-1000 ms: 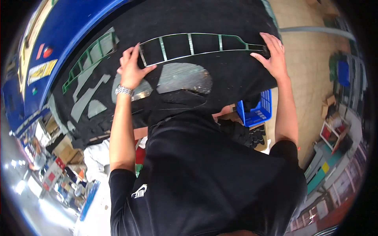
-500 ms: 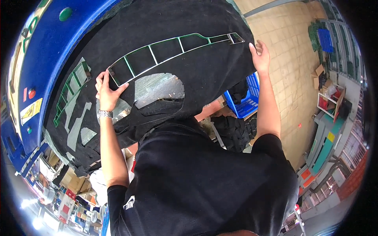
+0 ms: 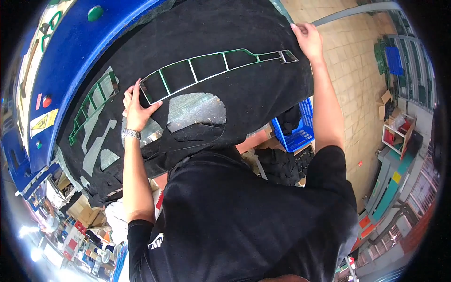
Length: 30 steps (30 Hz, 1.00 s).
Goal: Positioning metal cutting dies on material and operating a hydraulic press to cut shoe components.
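Note:
A long, narrow cutting die (image 3: 192,70) with green and bare-metal edges and several crossbars lies on a black leather-like sheet (image 3: 188,33). My left hand (image 3: 137,116), a metal watch at its wrist, grips the die's wide left end between thumb and fingers. At the sheet's far right edge, past the die's narrow tip, my right hand (image 3: 308,42) is closed, with the sheet's edge at its fingertips. Cut-out openings near my left hand bare a shiny grey-green surface (image 3: 197,110). A second, similar die (image 3: 101,91) lies further left across another opening.
A blue machine body (image 3: 77,70) with coloured buttons curves along the left. Below the sheet's right side stands a blue crate (image 3: 305,126) with black material, beside a pile of black scraps (image 3: 277,164). Tiled floor (image 3: 352,80) spreads to the right, with a grey-green machine (image 3: 387,174) beyond.
My right hand has moved away from me, from beside the die's narrow tip to the sheet's far right edge, and its fingers have closed. My left hand stays on the die.

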{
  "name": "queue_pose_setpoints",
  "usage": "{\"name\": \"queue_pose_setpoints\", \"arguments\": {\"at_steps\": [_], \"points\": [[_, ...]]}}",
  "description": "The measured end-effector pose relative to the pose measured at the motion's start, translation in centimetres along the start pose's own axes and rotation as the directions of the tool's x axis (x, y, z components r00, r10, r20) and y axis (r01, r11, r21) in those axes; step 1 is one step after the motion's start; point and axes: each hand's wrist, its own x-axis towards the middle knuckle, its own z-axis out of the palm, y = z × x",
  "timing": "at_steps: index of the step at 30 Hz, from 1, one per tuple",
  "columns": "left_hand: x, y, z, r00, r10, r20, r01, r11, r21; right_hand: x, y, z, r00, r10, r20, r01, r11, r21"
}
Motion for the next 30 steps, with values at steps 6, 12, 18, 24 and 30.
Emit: {"name": "queue_pose_setpoints", "arguments": {"at_steps": [6, 12, 18, 24, 30], "points": [[-0.6, -1.1, 0.2, 0.994, 0.050, -0.092, -0.055, 0.997, -0.054, -2.0, -9.9, -1.4, 0.922, -0.074, 0.379, 0.061, 0.997, 0.046], [-1.5, 3.5, -6.5, 0.936, 0.237, -0.259, -0.312, 0.900, -0.304, -12.0, -15.8, -2.6, 0.324, 0.137, 0.936, -0.638, 0.762, 0.110], [-3.6, 7.5, -9.8, 0.658, 0.616, -0.432, -0.685, 0.728, -0.006, -16.7, -20.9, -1.6, 0.562, 0.218, 0.798, -0.686, -0.416, 0.597], [-8.5, 6.6, -6.0, 0.780, 0.406, -0.476, -0.605, 0.683, -0.409, -17.1, -20.8, -2.2, 0.691, 0.345, 0.635, -0.593, -0.231, 0.771], [-10.8, 4.2, -3.1, 0.822, 0.411, -0.394, -0.505, 0.846, -0.172, -9.6, -19.0, -8.3, 0.942, -0.152, 0.300, -0.231, 0.358, 0.905]]}}
